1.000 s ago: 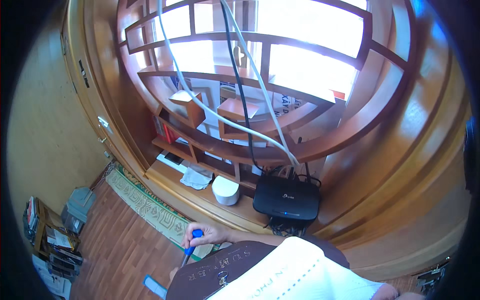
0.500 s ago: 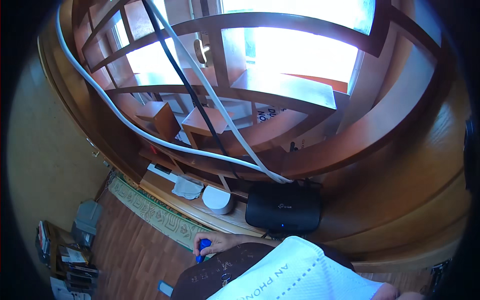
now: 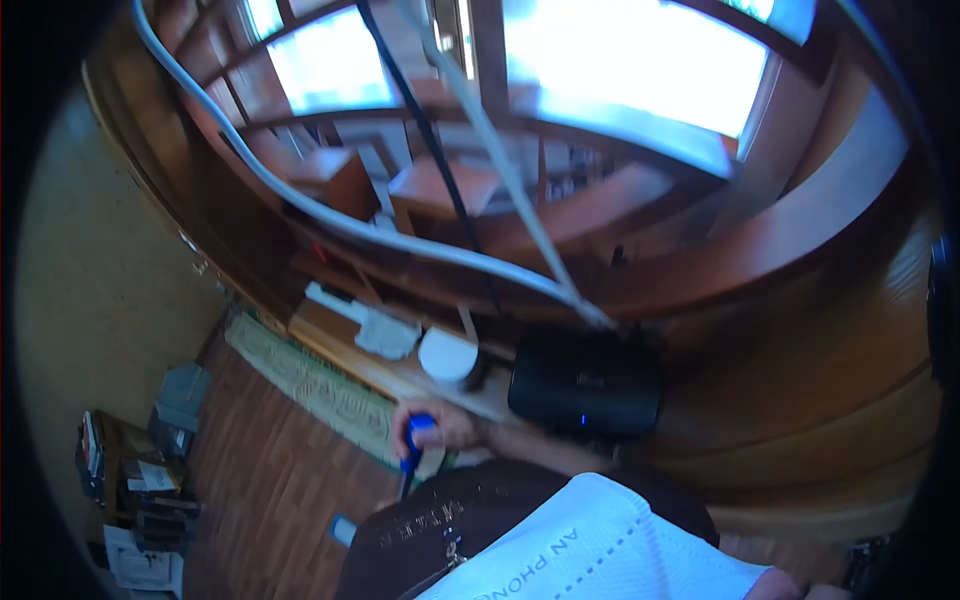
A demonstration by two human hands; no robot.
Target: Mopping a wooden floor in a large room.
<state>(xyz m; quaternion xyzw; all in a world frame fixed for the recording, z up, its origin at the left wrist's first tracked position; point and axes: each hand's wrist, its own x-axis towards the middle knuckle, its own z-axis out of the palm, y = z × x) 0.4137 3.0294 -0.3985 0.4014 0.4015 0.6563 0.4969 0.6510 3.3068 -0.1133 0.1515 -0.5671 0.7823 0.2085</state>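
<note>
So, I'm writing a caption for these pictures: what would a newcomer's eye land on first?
Most likely the glaring window panes at the top, behind the curved wooden lattice. Then the black box with a small blue light, right of centre. Lower down, near the middle, the right hand grips a blue-handled tool.

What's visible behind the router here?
Two white cables run down to the back edge of the router, with the wooden frame beyond. Whatever sits directly behind the router is covered.
</note>
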